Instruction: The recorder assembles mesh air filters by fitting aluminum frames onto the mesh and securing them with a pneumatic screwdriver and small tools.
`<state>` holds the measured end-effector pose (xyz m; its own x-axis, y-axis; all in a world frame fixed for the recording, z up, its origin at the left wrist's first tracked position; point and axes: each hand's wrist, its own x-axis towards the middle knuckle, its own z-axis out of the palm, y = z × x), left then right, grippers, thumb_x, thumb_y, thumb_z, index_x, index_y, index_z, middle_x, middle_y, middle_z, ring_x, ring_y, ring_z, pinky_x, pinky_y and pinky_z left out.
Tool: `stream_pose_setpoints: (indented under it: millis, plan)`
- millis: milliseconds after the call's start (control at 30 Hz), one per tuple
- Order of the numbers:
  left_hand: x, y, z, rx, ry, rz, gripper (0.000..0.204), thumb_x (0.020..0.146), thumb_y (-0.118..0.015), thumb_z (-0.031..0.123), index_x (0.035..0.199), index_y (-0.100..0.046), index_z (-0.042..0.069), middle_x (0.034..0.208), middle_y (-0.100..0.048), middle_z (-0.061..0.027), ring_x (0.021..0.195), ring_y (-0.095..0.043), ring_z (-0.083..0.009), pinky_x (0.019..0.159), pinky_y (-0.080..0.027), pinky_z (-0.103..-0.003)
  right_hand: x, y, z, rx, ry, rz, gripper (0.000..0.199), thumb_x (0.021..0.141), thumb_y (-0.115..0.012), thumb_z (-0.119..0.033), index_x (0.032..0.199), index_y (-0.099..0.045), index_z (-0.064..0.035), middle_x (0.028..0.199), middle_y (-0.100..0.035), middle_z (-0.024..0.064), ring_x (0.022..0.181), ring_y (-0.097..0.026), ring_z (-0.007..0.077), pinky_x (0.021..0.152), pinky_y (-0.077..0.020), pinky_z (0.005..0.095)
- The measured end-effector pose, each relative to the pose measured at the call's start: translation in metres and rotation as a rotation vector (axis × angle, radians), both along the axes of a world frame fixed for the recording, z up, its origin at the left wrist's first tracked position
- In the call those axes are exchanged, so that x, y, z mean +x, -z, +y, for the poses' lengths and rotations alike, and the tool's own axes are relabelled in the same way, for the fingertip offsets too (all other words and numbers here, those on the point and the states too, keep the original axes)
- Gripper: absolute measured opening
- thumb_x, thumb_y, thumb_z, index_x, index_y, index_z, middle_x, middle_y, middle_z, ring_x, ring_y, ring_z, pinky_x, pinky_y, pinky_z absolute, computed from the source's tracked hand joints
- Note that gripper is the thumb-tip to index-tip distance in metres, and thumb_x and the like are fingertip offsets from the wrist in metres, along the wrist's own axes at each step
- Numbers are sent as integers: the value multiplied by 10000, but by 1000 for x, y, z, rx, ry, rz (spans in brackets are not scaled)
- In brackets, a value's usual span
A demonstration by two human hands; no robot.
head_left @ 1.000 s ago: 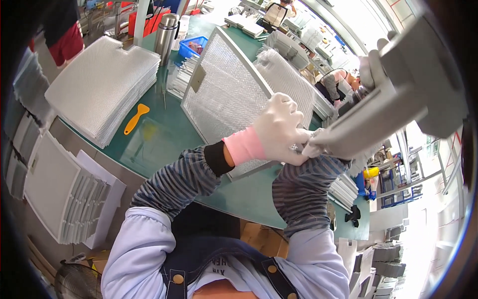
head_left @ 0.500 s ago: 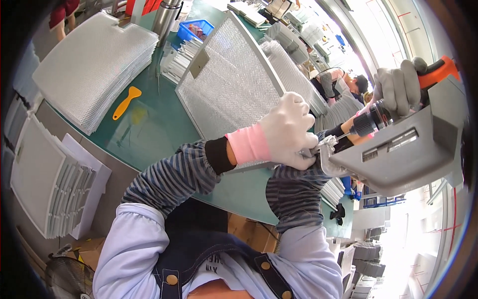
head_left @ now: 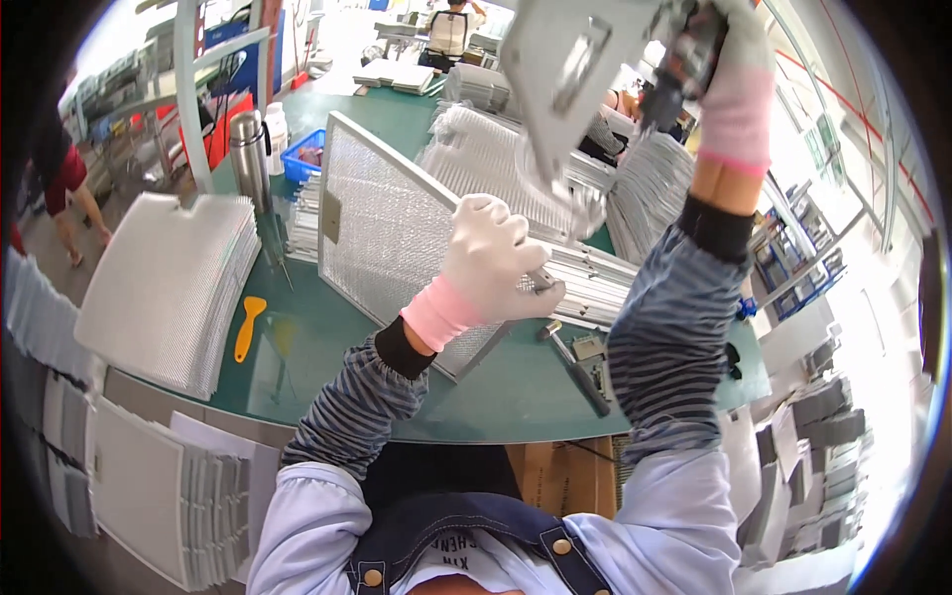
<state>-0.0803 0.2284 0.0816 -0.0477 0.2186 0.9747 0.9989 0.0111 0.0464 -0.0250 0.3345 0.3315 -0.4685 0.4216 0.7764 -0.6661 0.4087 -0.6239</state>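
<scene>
My left hand (head_left: 496, 260), in a white glove with a pink cuff, is closed at the right-hand corner of a framed silver mesh panel (head_left: 392, 213), which stands tilted on the green table. A small metal piece (head_left: 540, 280) pokes out between its thumb and fingers. Raised at the upper right, my gloved right hand (head_left: 739, 59) is partly cut off and smeared; its fingers close around a dark power screwdriver (head_left: 684, 64). Beside that tool hangs a blurred grey slotted housing (head_left: 565, 74), its lower tip above the stacked panels.
A hammer (head_left: 577, 369) and small metal plates (head_left: 590, 347) lie near the table's front edge. At left are a mesh sheet stack (head_left: 169, 288), a yellow scraper (head_left: 250, 327), a steel flask (head_left: 250, 159) and a blue basket (head_left: 302, 159). People are farther back.
My right hand has drawn the screwdriver up and away from my left hand, and the grey housing has shifted up and left in view. My left hand stays on the panel. The view has turned.
</scene>
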Motion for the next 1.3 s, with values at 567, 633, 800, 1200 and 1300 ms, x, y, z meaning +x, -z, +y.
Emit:
stream_pose_setpoints:
  millis: [567,633,800,1200,1300]
  plan:
    - [-3,-2,-4,-15,-105,76,362,629,-740,340,915,-691,123,644,-459,-29,637,-473,-209,744,-375,-384,-5,0,-34,277,16,-197,192,848,-628,-183,884,-566,-5,658,-563,62,471,-573,161,439,-479,287]
    - [-1,-2,-3,-3,-104,84,341,645,-735,362,899,-702,136,614,-436,-20,610,-473,-202,733,-376,-384,-5,1,-31,283,-36,-158,212,858,-630,-205,883,-571,-3,664,-568,65,488,-582,163,447,-482,285]
    - [-1,3,-6,2,-111,55,272,662,-734,391,793,-722,153,490,-393,7,504,-443,-191,709,-379,-386,-13,18,-25,235,-95,-71,282,887,-636,-275,867,-609,6,651,-577,66,528,-589,159,485,-484,285]
    - [-5,1,1,41,-26,20,232,637,-748,390,657,-711,162,427,-430,-6,473,-459,-199,713,-385,-382,2,28,-31,109,12,-25,270,843,-670,-303,842,-603,-42,620,-537,16,507,-554,126,499,-474,252]
    - [-2,3,-3,-23,-25,-30,220,636,-747,381,644,-707,164,462,-468,-7,529,-493,-204,732,-389,-385,4,27,-32,174,-10,-18,260,841,-668,-296,829,-603,-45,624,-542,15,507,-550,123,501,-477,253]
